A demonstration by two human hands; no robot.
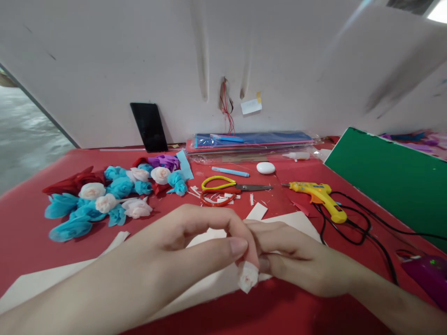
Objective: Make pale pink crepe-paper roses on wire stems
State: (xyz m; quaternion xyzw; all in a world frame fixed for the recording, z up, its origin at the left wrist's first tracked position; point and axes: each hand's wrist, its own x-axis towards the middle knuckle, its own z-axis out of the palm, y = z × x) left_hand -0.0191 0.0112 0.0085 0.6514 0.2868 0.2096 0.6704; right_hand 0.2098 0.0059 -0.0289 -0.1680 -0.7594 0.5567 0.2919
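A small cream paper flower [248,278] is pinched between my hands near the front of the red table, its rolled centre facing me. My left hand [206,246] is closed, its thumb and curled index finger gripping the flower from the left. From the right, my right hand [293,253] closes on the flower's other side, with its fingertips partly hidden behind the left fingers. Beneath both hands lies a cream paper sheet [300,223]. Just beyond them are scissors [240,188] with one yellow and one red handle loop, beside white paper scraps [257,211].
Blue, cream, red and purple paper flowers [120,186] cluster at left. A yellow glue gun [319,193] with black cord lies right, before a green board [391,181]. Behind are a blue pen [230,171], a white oval object [266,168], wrapped coloured sheets [254,139] and a phone [149,126].
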